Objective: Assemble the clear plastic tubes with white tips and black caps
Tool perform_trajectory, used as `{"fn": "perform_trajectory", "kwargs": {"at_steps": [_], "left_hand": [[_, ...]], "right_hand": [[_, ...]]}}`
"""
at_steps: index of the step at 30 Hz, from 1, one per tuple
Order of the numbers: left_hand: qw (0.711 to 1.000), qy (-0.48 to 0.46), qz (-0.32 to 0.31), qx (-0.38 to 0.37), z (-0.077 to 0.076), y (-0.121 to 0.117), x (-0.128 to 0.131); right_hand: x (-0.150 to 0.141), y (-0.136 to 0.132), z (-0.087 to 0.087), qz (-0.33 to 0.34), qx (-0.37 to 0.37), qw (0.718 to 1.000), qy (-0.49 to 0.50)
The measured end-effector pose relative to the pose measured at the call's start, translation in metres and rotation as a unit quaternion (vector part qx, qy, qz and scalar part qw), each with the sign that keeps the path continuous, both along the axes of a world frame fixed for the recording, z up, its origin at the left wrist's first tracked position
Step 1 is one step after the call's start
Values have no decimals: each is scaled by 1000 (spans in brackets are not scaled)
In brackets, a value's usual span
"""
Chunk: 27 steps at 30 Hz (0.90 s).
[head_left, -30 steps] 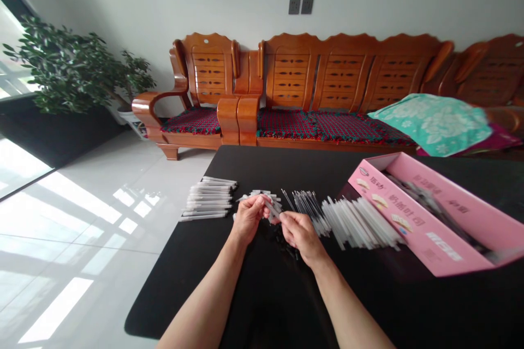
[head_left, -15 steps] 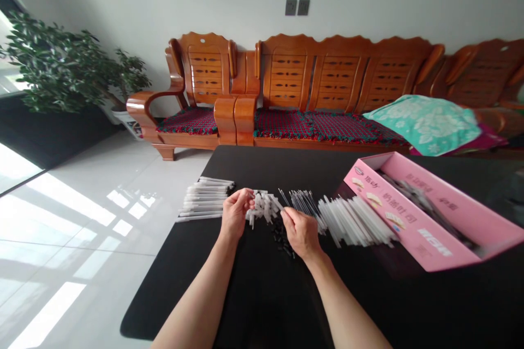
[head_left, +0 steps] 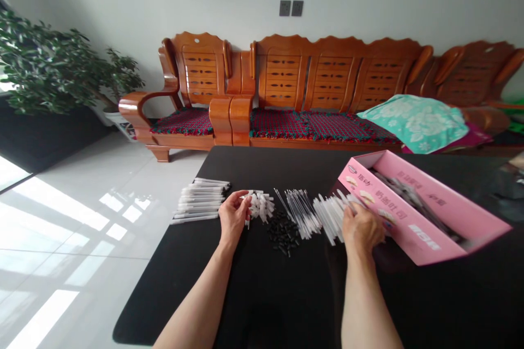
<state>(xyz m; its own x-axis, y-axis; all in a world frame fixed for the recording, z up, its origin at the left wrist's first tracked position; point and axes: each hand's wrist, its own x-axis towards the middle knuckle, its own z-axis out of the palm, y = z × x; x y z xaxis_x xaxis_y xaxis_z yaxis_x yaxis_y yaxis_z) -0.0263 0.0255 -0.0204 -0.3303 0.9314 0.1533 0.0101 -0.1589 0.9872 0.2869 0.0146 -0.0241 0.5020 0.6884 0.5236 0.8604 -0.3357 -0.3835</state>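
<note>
My left hand [head_left: 234, 215] is curled, thumb and fingertips close together at the left edge of a pile of small white plastic pieces [head_left: 262, 206]. Whatever may be between those fingertips is too small to make out. My right hand [head_left: 362, 227] is over the row of translucent white pen barrels [head_left: 326, 219], its fingers closing on a barrel; motion blurs it slightly. Between my hands lie thin pen refills with pale tips [head_left: 302, 212] and a heap of small black caps [head_left: 283, 233]. White pens with black ends [head_left: 201, 200] are lined up left of my left hand.
A pink box [head_left: 413, 229] with dark grey contents stands right of the barrels, close to my right hand. All this is on a black table [head_left: 286, 300]. Behind it are a wooden sofa [head_left: 286, 76] and a turquoise pillow [head_left: 421, 122]; a potted plant [head_left: 61, 71] is at left.
My right hand has moved right, from near the white pieces and refills to the barrels, uncovering the black caps. My left hand stays by the white pieces. The view has shifted slightly.
</note>
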Motion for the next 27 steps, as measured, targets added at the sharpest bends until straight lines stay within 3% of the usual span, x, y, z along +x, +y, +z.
{"fn": "perform_trajectory", "kwargs": {"at_steps": [3,6,10,14,20,27], "left_hand": [[999,39,14,-2,-2,1,-1],[997,72,20,-3,-5,2,-3],[992,119,31,-5,-8,3,-6],[985,169,34,-14,-7,5,-8],[982,182,43,-32,-5,5,-8],[982,171,63,-44,-9,5,-11]], "right_hand": [[16,-2,-2,-47,-19,999,14],[20,-1,-4,-51,-16,999,-4],[11,5,-5,0,78,995,-65],[-17,10,-8,65,150,985,-52],[-53,7,-9,135,124,982,-37],[-57,7,-12,139,122,983,-19]]}}
